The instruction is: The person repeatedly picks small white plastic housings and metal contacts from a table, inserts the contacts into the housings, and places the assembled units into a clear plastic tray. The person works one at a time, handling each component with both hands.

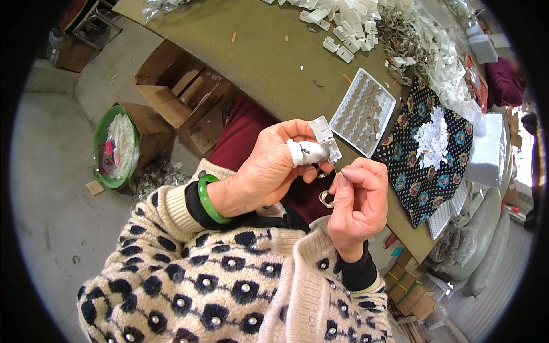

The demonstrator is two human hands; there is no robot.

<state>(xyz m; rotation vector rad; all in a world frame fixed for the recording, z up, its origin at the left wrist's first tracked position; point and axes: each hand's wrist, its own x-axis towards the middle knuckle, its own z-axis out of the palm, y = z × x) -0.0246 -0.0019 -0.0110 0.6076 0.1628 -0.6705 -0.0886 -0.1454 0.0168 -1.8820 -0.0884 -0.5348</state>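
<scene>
I stood near the person, who worked with both hands in front of the body, close to the edge of a green bench (269, 57). The left hand (260, 171) was gripping a small clear plastic case (322, 130), which was unfolded, one half standing above the other. One finger of this hand wore a white wrapping (307, 153), greyish at its tip, and a green bangle (209, 199) was around the wrist.

The right hand (363, 197) was closed in a pinch, thumb against forefinger, on a thin pale cord (326, 199). One part of the cord went up toward the case and another part hung in a loop; whether it touched the case, I could not tell.

On the bench, just beyond the hands, lay a white tray (388, 107) with rows of small brownish discs (361, 108). To the right of it was a dark patterned cloth (409, 194), carrying a heap of white pieces (432, 142). Farther up the bench many similar clear cases (349, 31) were piled beside a tangle of greyish strands (403, 31). To the person's left, on the floor side, there stood a green basin (116, 183) near an unfolded cardboard box (166, 103).
</scene>
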